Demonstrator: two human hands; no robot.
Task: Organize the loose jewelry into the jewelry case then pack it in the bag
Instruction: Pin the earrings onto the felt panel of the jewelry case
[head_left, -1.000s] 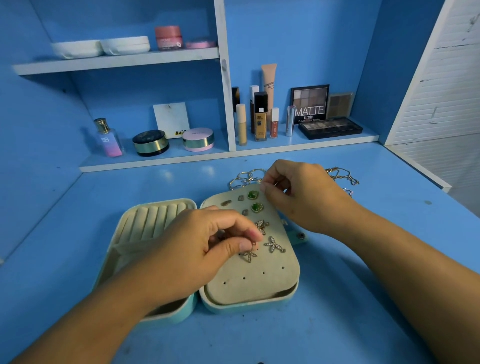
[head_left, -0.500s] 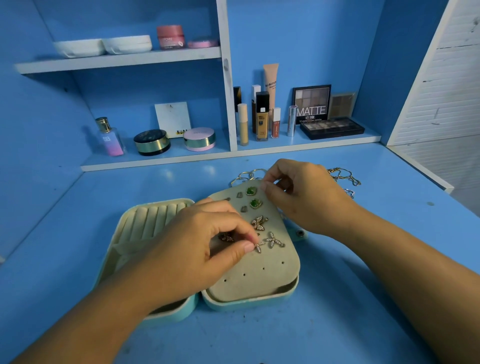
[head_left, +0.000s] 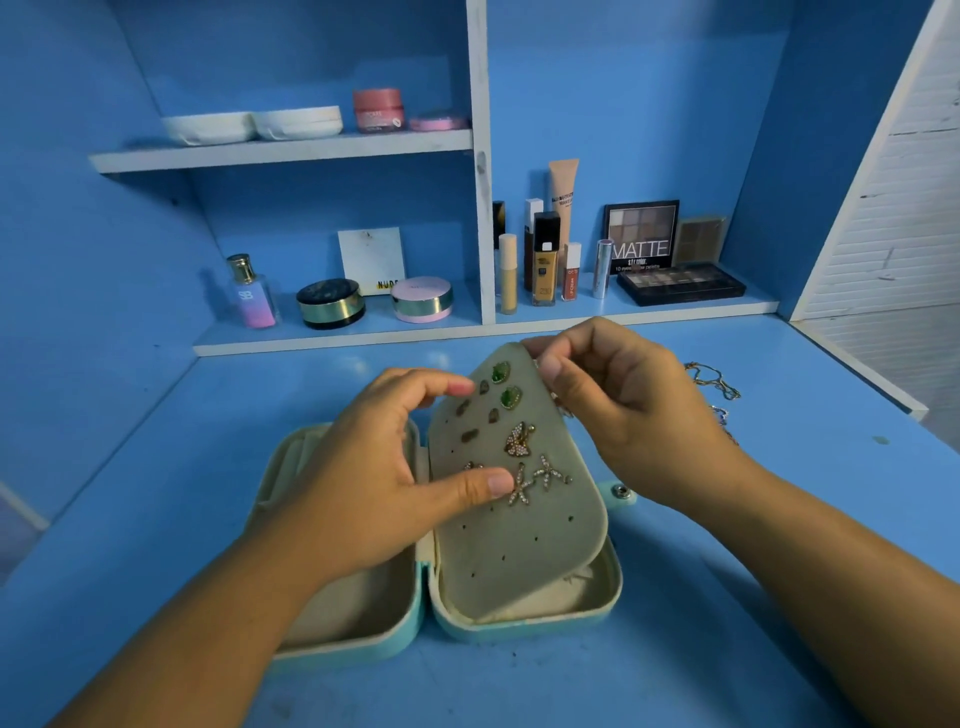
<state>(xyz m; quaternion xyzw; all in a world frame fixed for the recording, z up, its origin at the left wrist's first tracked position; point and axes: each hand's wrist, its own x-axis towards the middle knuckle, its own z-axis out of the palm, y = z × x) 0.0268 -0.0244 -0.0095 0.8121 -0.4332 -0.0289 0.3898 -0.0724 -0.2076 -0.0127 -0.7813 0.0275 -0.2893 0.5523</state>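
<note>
Now earring panel (head_left: 524, 545) lifted, right hand (head_left: 639, 415) pinching

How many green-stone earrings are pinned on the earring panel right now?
2. One green-stone earring sits near the raised top edge of the earring panel, the other just below it. The left hand covers the panel's left edge, so more may be hidden.
</note>
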